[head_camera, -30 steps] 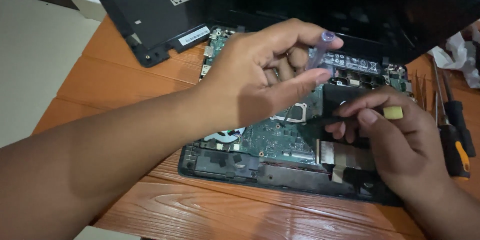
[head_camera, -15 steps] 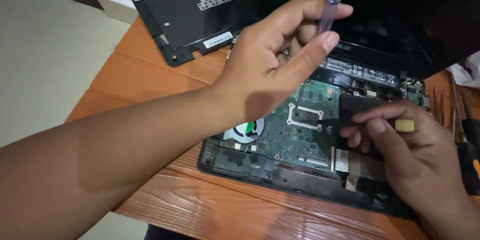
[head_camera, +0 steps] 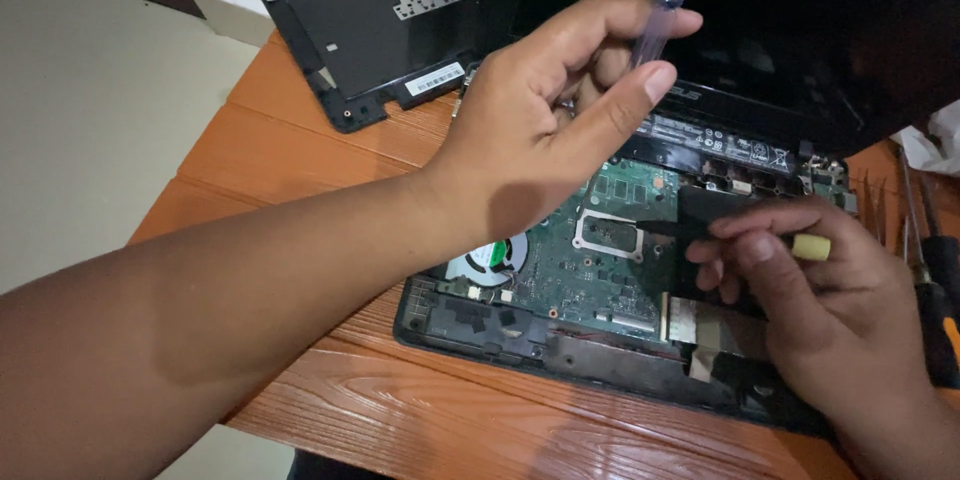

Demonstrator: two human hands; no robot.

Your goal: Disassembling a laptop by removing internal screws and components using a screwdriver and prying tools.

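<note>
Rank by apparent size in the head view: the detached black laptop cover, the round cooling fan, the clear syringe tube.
1. Detached black laptop cover, clearly largest.
2. Cooling fan, partly hidden by the wrist.
3. Clear syringe tube, held nearer the camera; its rank against the fan is unsure.

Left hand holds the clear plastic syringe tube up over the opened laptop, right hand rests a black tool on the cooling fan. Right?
Not quite. In the head view the right hand rests the black tool at the metal-framed processor socket, not on the cooling fan, which lies apart to the left. The left hand does hold the clear plastic syringe tube up over the opened laptop.
</note>
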